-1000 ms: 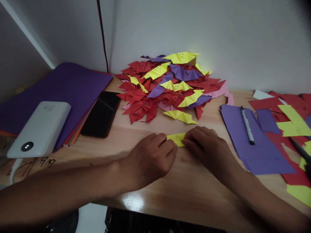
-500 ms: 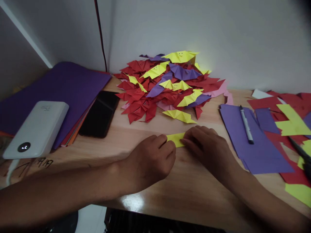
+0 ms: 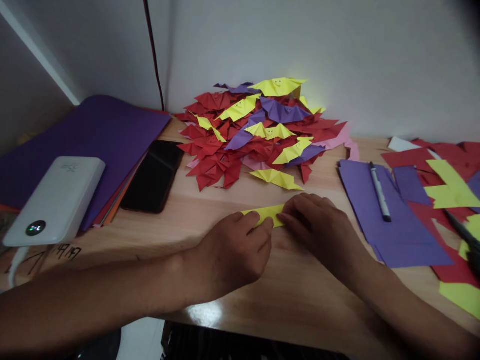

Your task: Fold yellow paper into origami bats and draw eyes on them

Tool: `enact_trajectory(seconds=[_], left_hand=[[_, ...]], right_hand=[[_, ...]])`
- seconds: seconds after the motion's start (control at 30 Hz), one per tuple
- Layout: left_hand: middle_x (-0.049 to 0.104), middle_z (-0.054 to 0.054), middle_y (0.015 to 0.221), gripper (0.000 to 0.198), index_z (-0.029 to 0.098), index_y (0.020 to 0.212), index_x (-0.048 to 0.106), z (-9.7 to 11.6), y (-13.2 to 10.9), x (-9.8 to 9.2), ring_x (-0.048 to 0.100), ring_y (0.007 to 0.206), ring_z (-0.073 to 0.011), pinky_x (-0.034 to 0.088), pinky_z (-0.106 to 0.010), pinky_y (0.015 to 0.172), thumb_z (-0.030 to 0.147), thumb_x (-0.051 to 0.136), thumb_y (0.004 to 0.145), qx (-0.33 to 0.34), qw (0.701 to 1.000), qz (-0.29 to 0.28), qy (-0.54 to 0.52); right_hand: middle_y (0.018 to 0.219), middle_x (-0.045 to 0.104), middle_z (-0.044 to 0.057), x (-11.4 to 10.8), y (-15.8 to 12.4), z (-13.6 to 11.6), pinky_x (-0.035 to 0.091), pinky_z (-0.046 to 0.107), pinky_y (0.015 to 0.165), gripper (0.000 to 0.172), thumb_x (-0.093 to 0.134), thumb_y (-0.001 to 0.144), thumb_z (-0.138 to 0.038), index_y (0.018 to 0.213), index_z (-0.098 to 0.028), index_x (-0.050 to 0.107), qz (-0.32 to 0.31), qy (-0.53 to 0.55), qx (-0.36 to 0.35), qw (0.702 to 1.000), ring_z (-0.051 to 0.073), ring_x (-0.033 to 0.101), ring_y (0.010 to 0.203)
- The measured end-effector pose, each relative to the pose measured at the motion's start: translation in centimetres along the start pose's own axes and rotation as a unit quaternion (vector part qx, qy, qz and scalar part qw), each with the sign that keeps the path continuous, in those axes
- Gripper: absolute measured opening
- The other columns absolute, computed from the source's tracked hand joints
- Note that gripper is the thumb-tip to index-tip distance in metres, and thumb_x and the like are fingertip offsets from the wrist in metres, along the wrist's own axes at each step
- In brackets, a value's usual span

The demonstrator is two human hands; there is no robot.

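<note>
- Since the earlier frame, the left hand has shifted its fingers; the far-left edge of the yellow paper strip now shows beyond them. The right hand is essentially unchanged.
- Assessment: the left grip is probably being reset, with the right steadying the strip.
- Strip located on the table, between both hands, in front of the pile of folded figures.
- Left: knuckles up, fingers curled over the strip; pinching or pressing, cannot tell.
- Right: wrist angled inward, thumb and forefinger grasping the strip's right end.
</note>
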State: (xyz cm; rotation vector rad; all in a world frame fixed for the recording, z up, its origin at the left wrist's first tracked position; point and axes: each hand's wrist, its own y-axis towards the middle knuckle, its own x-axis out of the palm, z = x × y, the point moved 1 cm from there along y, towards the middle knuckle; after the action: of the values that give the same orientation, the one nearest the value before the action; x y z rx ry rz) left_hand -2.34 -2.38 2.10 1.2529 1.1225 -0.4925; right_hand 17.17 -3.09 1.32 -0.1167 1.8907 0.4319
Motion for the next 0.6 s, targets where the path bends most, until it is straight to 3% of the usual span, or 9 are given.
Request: enact_trajectory(seconds=[0.6], left_hand=[[0.07, -0.012, 0.093, 0.016, 0.008, 0.087, 0.066, -0.01, 0.1, 0.16, 0.061, 0.079, -0.0182, 0.055, -0.031, 0.062, 0.005, 0.051, 0.086, 0.01, 1.0, 0.012, 0.015]], right_hand=[[0.071, 0.056, 0.001, -0.1, 0.24, -0.36, 0.036, 0.029, 0.063, 0.017, 0.051, 0.09, -0.023, 0.074, -0.02, 0.048, 0.004, -0.021, -0.01, 1.0, 0.016, 0.049, 0.065]])
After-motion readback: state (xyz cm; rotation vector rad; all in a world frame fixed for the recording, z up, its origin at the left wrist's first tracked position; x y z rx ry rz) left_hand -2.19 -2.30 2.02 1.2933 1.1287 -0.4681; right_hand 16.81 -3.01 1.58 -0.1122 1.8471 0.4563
